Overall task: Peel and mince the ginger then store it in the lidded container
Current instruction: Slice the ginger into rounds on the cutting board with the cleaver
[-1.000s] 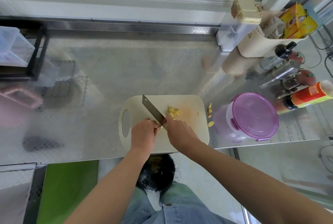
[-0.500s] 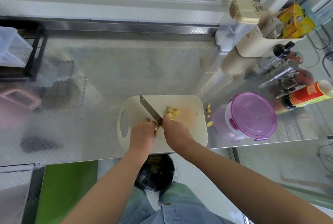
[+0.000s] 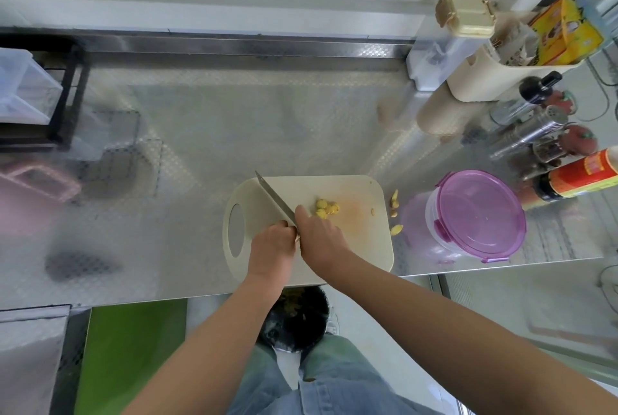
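The left hand [image 3: 272, 244] is curled round the knife [image 3: 276, 199] handle, the blade slanting across the board [image 3: 364, 230]. The right hand [image 3: 317, 234] sits just beside the blade with fingers bent down; I cannot tell whether it pins anything. Ginger slices [image 3: 326, 207] lie by its fingertips. The container [image 3: 478, 214] stands right of the board, lid on.

Ginger slices [image 3: 326, 207] (small pale-yellow rounds) are lying in a loose cluster mid cutting board [image 3: 351, 247], just right of the knife [image 3: 274, 199]. Its steel blade is running diagonally, tip pointing far-left. Ginger scraps [image 3: 394, 202] are lying btwn board & lidded container [image 3: 475, 217] — clear tub, purple lid on, standing upright.
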